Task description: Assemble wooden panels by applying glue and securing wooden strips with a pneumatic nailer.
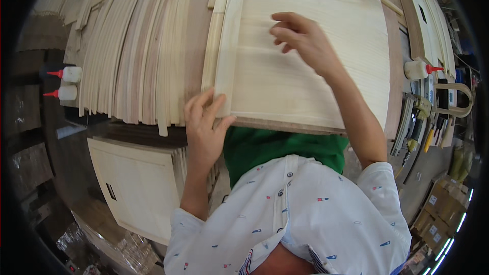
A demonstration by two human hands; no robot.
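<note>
A large pale wooden panel (305, 56) with a small rectangular cutout near its far edge lies on the workbench in front of me. A narrow wooden strip (230, 46) runs along its left edge. My left hand (204, 127) grips the near left corner, fingers on the strip's end and the thumb on the panel. My right hand (303, 38) rests on the middle of the panel with fingers bent, holding nothing.
A row of thin wooden slats (137, 51) lies to the left. Two glue bottles with red tips (63, 84) stand at far left, another glue bottle (420, 69) at right beside hand tools (428, 122). A stack of finished panels (137, 183) sits lower left.
</note>
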